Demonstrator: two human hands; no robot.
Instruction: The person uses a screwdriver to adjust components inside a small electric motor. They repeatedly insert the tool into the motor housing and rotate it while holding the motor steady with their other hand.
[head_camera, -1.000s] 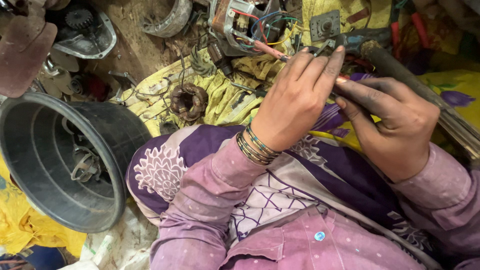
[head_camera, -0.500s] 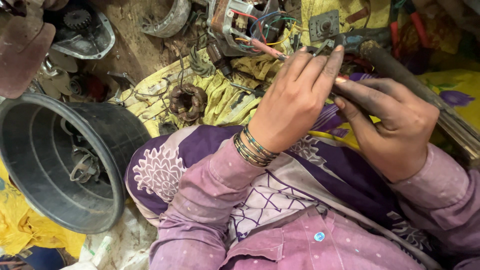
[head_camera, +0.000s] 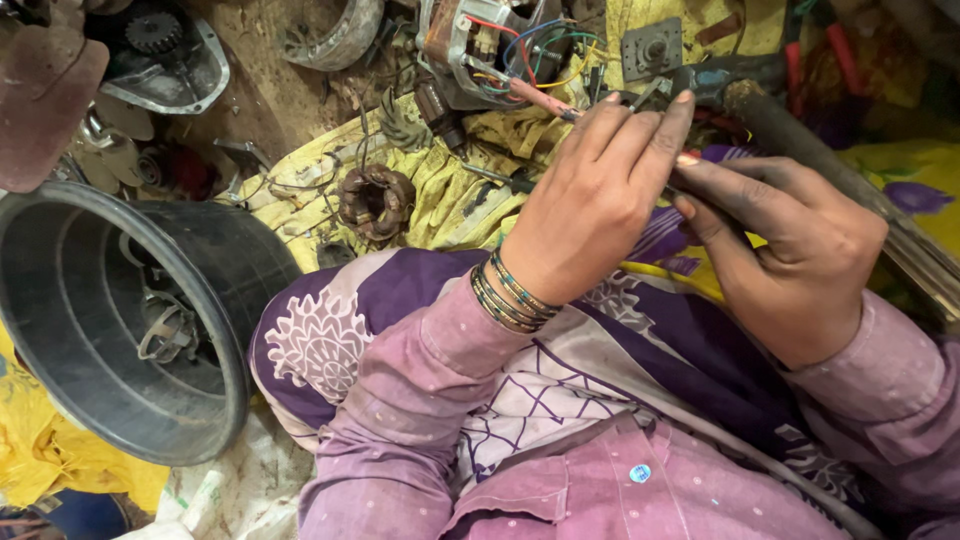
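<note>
Over a lap in purple cloth: two hands are kept close together above a yellow cloth (head_camera: 450, 195) strewn with motor parts.
Change: almost none is seen against the pictures of a second and half a second ago; both hands are held in the same pose and place, and the parts about them lie as before.
Left hand (head_camera: 590, 205): its fingers are curled and pressed together, the tips closed on a small dark part (head_camera: 655, 95) at the far edge of the lap; bangles (head_camera: 510, 295) are worn at the wrist.
Right hand (head_camera: 790, 255): its fingers are bent toward the left hand, thumb and forefinger brought up to the same part; what is pinched is hidden, so the grip cannot be told.
Part: it is held between the two sets of fingertips, just beside a hammer (head_camera: 800, 140) and below a wired motor (head_camera: 480, 45).
Judgement: with so little moved, fine and steady work on the part seems to be under way.
Around: a copper coil (head_camera: 375, 200) is left on the yellow cloth, well apart from the hands; a black tub (head_camera: 235, 300) is set at the left knee.
</note>
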